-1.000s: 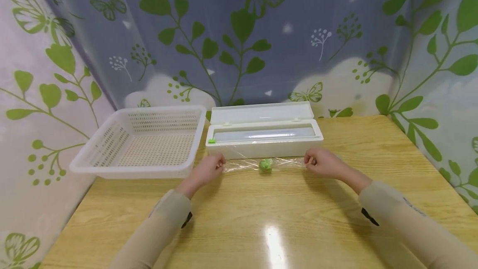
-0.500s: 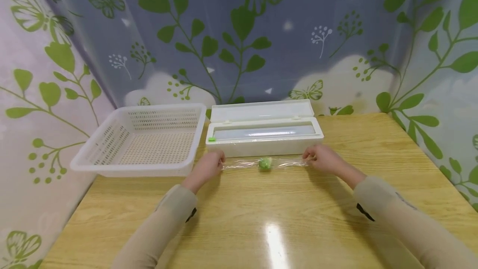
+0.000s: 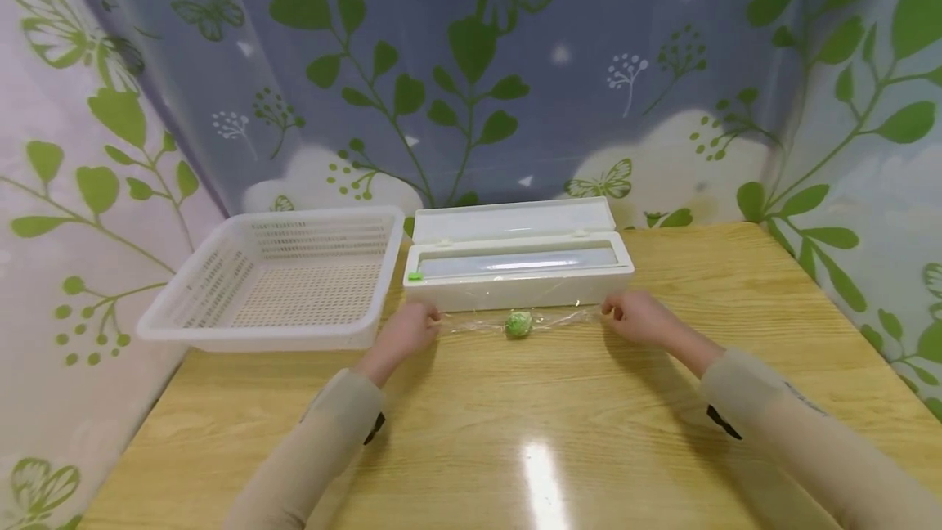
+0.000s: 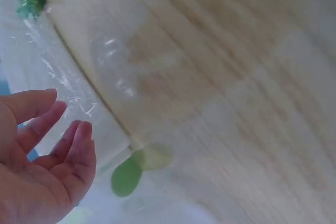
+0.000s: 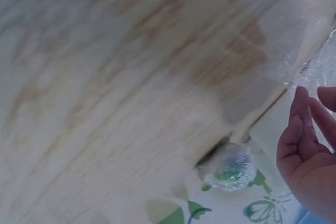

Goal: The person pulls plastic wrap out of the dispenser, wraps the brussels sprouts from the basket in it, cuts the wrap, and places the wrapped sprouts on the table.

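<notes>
A small round green piece point(image 3: 518, 324), its kind unclear, lies in clear plastic wrap point(image 3: 559, 319) in front of the white cling film dispenser point(image 3: 518, 293). My left hand point(image 3: 408, 327) is at the wrap's left end. In the left wrist view its fingers bend loosely, with thumb and forefinger tips slightly apart beside the film. My right hand point(image 3: 639, 316) is by the wrap's right end. The right wrist view shows the thumb parted from the fingers, whose tips are near or against the film. Whether either hand touches it is hard to tell.
Left of the dispenser stands a white slotted basket point(image 3: 312, 293). The dispenser's lid point(image 3: 511, 219) leans back, raised. A film-covered bundle with green inside point(image 5: 229, 169) shows near the table's far edge. A patterned curtain point(image 3: 559, 105) hangs behind the wooden table point(image 3: 456, 432).
The film strip between my hands looks looser, and its right end now appears apart from the right fingers. The green piece has turned slightly. Both hands have barely shifted.
</notes>
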The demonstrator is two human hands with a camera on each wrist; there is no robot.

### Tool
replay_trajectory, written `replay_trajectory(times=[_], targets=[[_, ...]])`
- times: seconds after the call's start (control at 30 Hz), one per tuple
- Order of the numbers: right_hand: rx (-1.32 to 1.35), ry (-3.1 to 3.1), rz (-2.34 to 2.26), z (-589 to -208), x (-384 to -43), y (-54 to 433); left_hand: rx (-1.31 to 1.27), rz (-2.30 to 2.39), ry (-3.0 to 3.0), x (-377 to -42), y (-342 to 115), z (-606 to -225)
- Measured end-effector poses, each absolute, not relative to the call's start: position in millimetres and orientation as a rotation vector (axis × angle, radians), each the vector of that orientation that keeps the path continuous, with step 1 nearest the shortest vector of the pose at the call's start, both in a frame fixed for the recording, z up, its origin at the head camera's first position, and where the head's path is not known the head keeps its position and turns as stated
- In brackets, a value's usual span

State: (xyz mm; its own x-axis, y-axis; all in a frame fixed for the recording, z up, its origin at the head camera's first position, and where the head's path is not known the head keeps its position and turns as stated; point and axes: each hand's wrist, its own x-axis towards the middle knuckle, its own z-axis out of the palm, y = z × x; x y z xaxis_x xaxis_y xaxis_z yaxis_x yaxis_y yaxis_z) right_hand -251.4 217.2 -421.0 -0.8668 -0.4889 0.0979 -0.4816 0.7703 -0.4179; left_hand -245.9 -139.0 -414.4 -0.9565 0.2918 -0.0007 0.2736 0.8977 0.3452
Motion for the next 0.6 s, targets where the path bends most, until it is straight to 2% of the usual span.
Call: replay_trajectory(times=[0.2,0.4,0.6], targets=[[-0.834,2.962,-0.651,-410.2,-245.0,211.6,0.454,0.714,3.17,-236.5,-142.0,-406.7],[-0.881,2.957,-0.692,-403.2,-241.4,201.3,0.547,1.003,3.268,-242.6,-135.5,-402.9],[-1.027,2.918,-0.697,-398.9,-237.9,178.8,0.33,1.121,3.204,-258.7,-135.7,-406.1]])
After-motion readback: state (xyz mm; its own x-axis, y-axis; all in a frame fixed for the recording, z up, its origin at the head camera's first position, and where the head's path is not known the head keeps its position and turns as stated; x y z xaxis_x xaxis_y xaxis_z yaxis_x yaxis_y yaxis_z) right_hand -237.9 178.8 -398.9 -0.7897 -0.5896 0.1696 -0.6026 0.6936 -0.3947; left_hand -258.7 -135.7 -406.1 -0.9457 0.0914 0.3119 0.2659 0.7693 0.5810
